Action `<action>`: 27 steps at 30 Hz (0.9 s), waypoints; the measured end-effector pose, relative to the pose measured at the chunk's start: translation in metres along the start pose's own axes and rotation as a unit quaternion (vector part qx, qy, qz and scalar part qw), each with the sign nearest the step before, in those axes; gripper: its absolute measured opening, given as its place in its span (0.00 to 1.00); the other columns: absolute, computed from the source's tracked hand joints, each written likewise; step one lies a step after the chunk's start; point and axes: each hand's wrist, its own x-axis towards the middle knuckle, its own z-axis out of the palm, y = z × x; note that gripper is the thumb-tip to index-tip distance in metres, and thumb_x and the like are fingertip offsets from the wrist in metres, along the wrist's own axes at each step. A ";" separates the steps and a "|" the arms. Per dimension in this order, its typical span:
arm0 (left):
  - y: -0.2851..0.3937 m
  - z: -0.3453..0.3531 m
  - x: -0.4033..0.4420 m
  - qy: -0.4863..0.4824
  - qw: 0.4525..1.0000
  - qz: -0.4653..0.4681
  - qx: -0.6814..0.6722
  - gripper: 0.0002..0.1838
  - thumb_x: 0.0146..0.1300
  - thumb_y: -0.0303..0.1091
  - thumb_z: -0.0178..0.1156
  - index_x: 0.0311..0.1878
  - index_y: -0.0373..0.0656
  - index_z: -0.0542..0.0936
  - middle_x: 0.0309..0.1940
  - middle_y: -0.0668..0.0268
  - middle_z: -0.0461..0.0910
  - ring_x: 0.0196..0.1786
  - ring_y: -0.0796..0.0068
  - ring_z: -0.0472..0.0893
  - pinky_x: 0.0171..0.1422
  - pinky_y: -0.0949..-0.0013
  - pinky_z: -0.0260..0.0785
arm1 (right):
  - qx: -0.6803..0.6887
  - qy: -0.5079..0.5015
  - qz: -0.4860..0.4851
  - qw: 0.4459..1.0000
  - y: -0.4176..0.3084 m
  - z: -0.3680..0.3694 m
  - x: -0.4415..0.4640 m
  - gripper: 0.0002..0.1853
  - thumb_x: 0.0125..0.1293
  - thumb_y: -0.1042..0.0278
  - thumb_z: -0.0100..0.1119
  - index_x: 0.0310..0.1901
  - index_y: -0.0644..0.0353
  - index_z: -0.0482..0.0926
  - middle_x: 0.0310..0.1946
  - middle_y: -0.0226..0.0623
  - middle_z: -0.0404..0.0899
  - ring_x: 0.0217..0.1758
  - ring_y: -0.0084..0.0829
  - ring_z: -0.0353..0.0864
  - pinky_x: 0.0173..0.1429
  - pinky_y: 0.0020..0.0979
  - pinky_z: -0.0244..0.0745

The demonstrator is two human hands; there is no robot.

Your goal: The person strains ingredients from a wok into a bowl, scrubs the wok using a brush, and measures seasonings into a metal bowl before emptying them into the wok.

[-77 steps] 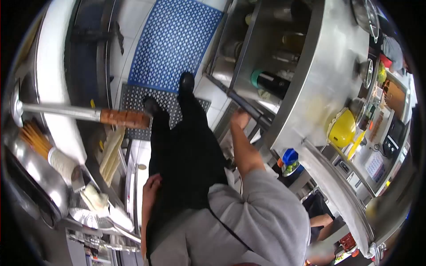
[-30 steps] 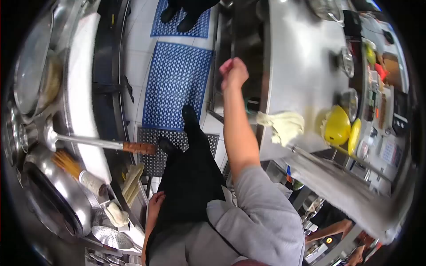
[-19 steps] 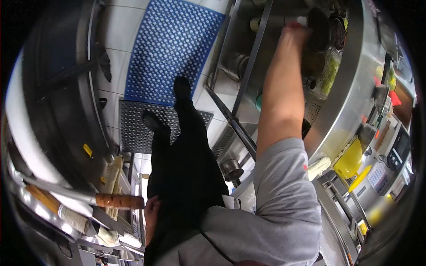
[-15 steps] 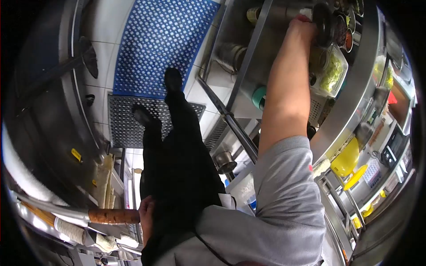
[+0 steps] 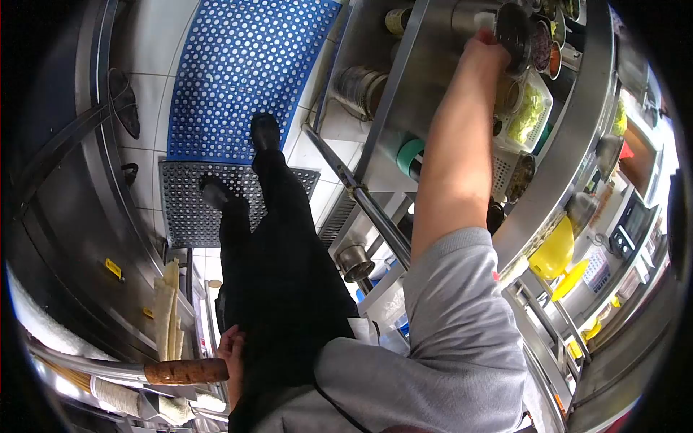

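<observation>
The right hand [image 5: 485, 49] is at the end of a fully stretched arm, up at the dark round vessel [image 5: 514, 40] that stands tilted toward me on the steel shelf [image 5: 404, 94]. The fingers meet its near side, but they are partly hidden, and I cannot tell whether they are clamped on it or only touching. Just behind the fingertips I can make out a grey metal container [image 5: 465, 18] with a white patch on it.

Close beside the vessel, further right, sit small round tubs [image 5: 541, 45] with purple and orange-red contents. Below these I have a white perforated basket [image 5: 548, 119] holding shredded greens [image 5: 528, 114]. A green-rimmed container [image 5: 410, 156] shows beside the forearm, part of it hidden. The steel edge of the tabletop [image 5: 570, 184] curves past all of this, and beyond it I see a yellow bowl [image 5: 554, 249].

The left hand [image 5: 232, 348] hangs low by the thigh, its fingers loosely bent and a little apart. Nearest to it is a brown handle [image 5: 186, 372] on a metal shaft, its end just beside the hand; I cannot tell whether they touch.

Further out, a dark rail [image 5: 368, 209] runs along the unit, with a small steel pot [image 5: 356, 263] behind it. The feet are on a black mat [image 5: 189, 216] and the edge of a blue mat [image 5: 245, 79].
</observation>
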 end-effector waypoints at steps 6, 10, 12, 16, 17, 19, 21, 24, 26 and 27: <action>0.001 0.001 -0.003 -0.007 1.000 -0.018 -0.014 0.19 0.69 0.31 0.61 0.62 0.40 0.76 0.41 0.70 0.82 0.40 0.83 0.75 0.49 0.77 0.68 | -0.046 0.010 -0.078 0.996 0.007 -0.018 0.020 0.11 0.65 0.59 0.57 0.40 0.58 0.80 0.33 0.33 0.78 0.36 0.32 0.77 0.36 0.32 0.79; -0.003 0.000 -0.005 -0.005 0.999 -0.014 -0.032 0.19 0.70 0.34 0.61 0.61 0.38 0.77 0.42 0.67 0.83 0.41 0.81 0.77 0.51 0.76 0.68 | -0.042 0.019 -0.078 0.996 0.006 -0.028 0.007 0.10 0.64 0.60 0.60 0.40 0.57 0.80 0.33 0.31 0.78 0.37 0.31 0.76 0.40 0.32 0.78; -0.006 0.000 -0.005 0.000 0.999 -0.015 -0.046 0.19 0.70 0.35 0.61 0.60 0.36 0.77 0.42 0.65 0.84 0.41 0.79 0.78 0.52 0.75 0.68 | -0.027 0.020 -0.074 0.997 0.005 -0.029 0.000 0.10 0.65 0.65 0.56 0.41 0.62 0.80 0.35 0.34 0.79 0.37 0.31 0.78 0.38 0.30 0.79; -0.010 0.000 -0.005 -0.001 0.999 -0.027 -0.046 0.19 0.70 0.36 0.62 0.61 0.41 0.77 0.42 0.68 0.83 0.39 0.83 0.75 0.48 0.78 0.67 | -0.263 -0.080 -0.234 0.933 0.003 -0.043 -0.028 0.12 0.69 0.70 0.47 0.40 0.69 0.79 0.34 0.40 0.80 0.33 0.31 0.80 0.32 0.28 0.78; -0.011 -0.002 -0.004 -0.005 0.999 -0.024 -0.039 0.19 0.70 0.36 0.62 0.62 0.43 0.77 0.42 0.69 0.83 0.39 0.85 0.73 0.47 0.79 0.66 | -0.276 -0.089 -0.234 0.928 0.005 -0.047 -0.020 0.13 0.71 0.67 0.47 0.39 0.67 0.79 0.33 0.39 0.80 0.31 0.30 0.78 0.31 0.28 0.76; 0.001 -0.001 -0.006 -0.005 0.999 -0.039 -0.002 0.21 0.69 0.39 0.64 0.62 0.42 0.77 0.42 0.70 0.84 0.37 0.85 0.74 0.44 0.80 0.66 | -0.190 -0.073 -0.163 0.965 0.007 -0.046 -0.015 0.15 0.73 0.61 0.47 0.38 0.64 0.79 0.29 0.36 0.79 0.27 0.28 0.75 0.29 0.28 0.73; -0.009 -0.010 -0.005 -0.027 1.000 0.004 0.001 0.23 0.68 0.39 0.65 0.63 0.40 0.76 0.43 0.70 0.83 0.39 0.85 0.75 0.44 0.81 0.67 | -0.050 0.002 -0.099 0.994 0.014 -0.040 -0.021 0.18 0.75 0.53 0.47 0.37 0.60 0.77 0.24 0.35 0.76 0.23 0.28 0.71 0.28 0.28 0.69; 0.000 -0.014 -0.007 -0.047 0.998 0.035 0.037 0.22 0.68 0.35 0.64 0.63 0.37 0.76 0.46 0.68 0.82 0.42 0.83 0.78 0.48 0.80 0.69 | -0.087 0.040 -0.073 0.993 0.027 -0.058 -0.078 0.21 0.76 0.49 0.46 0.31 0.57 0.72 0.18 0.36 0.73 0.22 0.28 0.70 0.29 0.31 0.66; 0.020 -0.015 -0.008 -0.068 0.994 0.063 0.049 0.20 0.69 0.31 0.63 0.62 0.36 0.76 0.46 0.67 0.82 0.45 0.81 0.79 0.52 0.78 0.71 | -0.056 0.003 -0.044 0.997 0.031 -0.064 -0.148 0.20 0.76 0.58 0.46 0.25 0.58 0.69 0.15 0.37 0.73 0.18 0.28 0.70 0.23 0.30 0.67; 0.017 -0.020 -0.001 -0.090 0.988 0.103 0.072 0.19 0.69 0.30 0.62 0.62 0.36 0.76 0.47 0.65 0.82 0.46 0.81 0.79 0.54 0.78 0.71 | -0.107 -0.066 -0.093 0.988 0.028 -0.075 -0.199 0.20 0.75 0.62 0.46 0.23 0.59 0.69 0.14 0.36 0.71 0.15 0.28 0.70 0.17 0.29 0.66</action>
